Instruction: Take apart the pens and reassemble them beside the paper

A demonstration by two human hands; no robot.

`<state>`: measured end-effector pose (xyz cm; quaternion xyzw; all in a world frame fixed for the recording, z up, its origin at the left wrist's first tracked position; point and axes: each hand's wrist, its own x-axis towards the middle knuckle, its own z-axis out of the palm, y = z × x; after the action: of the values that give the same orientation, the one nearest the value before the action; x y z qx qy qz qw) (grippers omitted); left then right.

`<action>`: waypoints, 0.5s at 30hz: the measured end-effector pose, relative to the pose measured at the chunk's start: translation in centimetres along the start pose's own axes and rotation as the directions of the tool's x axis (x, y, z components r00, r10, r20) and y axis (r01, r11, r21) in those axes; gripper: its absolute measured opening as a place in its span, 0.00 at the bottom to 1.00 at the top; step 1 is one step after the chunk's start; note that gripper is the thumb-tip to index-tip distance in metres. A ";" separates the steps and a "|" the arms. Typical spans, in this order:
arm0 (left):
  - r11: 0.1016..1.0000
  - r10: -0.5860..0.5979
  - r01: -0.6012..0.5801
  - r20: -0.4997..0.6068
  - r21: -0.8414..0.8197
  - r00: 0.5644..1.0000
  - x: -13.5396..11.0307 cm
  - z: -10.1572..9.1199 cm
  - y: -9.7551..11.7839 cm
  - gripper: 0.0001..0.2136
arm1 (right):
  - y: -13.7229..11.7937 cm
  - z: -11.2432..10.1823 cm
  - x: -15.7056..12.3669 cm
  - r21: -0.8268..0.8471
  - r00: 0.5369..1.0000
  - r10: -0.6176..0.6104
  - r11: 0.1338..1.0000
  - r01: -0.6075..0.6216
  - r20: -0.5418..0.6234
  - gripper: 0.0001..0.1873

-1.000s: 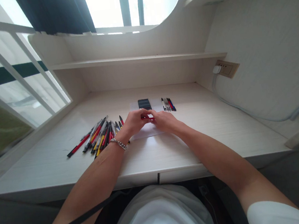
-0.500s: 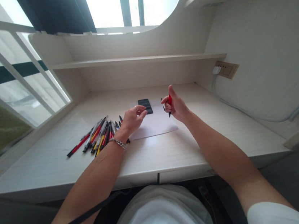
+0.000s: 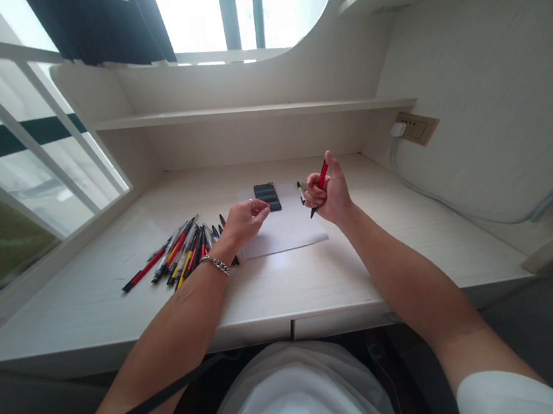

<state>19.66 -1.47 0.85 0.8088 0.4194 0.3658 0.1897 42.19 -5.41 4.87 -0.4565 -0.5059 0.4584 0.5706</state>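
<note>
Inside the right grip [image 3: 327, 190], curled fingers close round a red pen [image 3: 323, 174], its black tip slanting down and leftward, the thumb raised beside the upper end. Just left of this grip, a black-and-white pen [image 3: 301, 193] lies on the bench [image 3: 410, 231]; the hand hides what is behind it. Farther left, the left grip [image 3: 246, 221] is empty and loosely open above the paper [image 3: 289, 231], thumb slightly apart from the fingers; I cannot tell whether it touches the sheet. Just past its fingertips a phone [image 3: 268, 196] lies on the paper's far part. Left of that wrist, a loose heap of pens [image 3: 181, 251], red, black, yellow and clear, lies directly on the bench, partly hidden by the forearm. Nearer the body than either grip, apparent drawers [image 3: 341, 322] are closed, contents hidden.
</note>
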 end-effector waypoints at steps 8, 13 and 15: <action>0.998 -0.015 0.014 0.013 0.065 1.000 0.3 0.0 -1.0 0.11 | 1.6 0.9 0.6 0.070 0.994 -0.048 0.996 0.055 -0.098 0.37; 0.992 -0.063 0.061 0.014 0.109 0.998 0.6 -0.1 -2.1 0.12 | 3.6 1.5 1.0 -0.041 0.992 0.081 0.995 -0.086 -0.099 0.38; 0.991 -0.087 0.083 0.033 0.109 0.996 0.7 -0.2 -2.5 0.13 | 4.1 1.9 0.9 -0.095 0.991 0.121 0.987 -0.126 -0.062 0.38</action>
<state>18.44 0.51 -0.28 0.8060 0.4690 0.3191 0.1690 40.11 -3.77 1.16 -0.5273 -0.4825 0.4542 0.5318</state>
